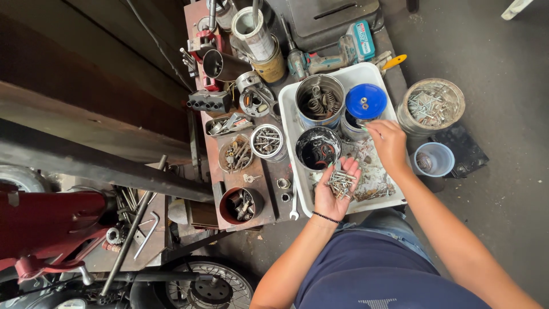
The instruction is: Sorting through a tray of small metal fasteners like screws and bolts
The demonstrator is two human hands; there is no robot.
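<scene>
My left hand point(336, 191) lies cupped open, a pile of small silver screws point(341, 183) on its palm; right hand point(389, 143) fingertips pinched near the blue-lidded tin point(366, 101), white plastic tray point(302, 189) rim close below.

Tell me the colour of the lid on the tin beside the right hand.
Blue, with small dark holes; the lid shows best in the head view, just above the right hand.

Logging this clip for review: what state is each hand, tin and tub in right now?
left hand: open, palm up, cupping a pile of screws.
right hand: fingers pinched low over the white tray.
tin of springs: open, lidless.
dark tin: open, dark contents.
blue lid: resting on its container.
clear tub: open, filled with metal fasteners.
small plastic cup: upright, almost empty.
</scene>
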